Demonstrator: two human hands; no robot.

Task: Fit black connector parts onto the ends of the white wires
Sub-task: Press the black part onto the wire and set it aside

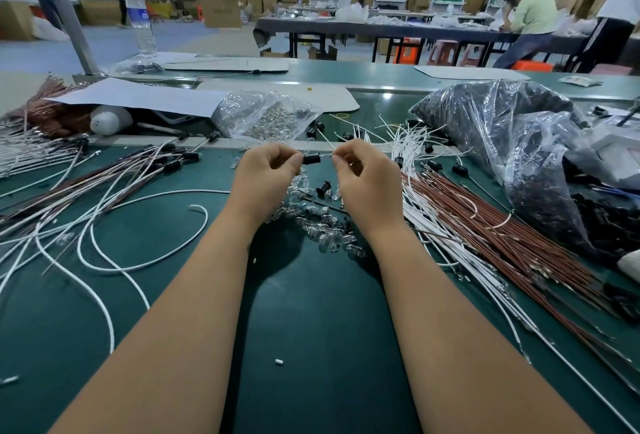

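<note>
My left hand (268,170) pinches a small black connector part (311,159) above the green table. My right hand (363,170) pinches the tip of a thin white wire (327,141) just to the right of that part; the two almost touch. Another black connector part (323,188) lies on the table between my hands. Loose white wires (412,142) fan out to the right, and more white wires (104,225) curl on the left.
Small clear glass bulbs (329,236) are heaped between my wrists. Red-brown wires (485,225) lie at right beside plastic bags of black parts (502,121). A clear bag of bulbs (266,118) sits behind. A water bottle (140,17) stands far left. People work at a far table.
</note>
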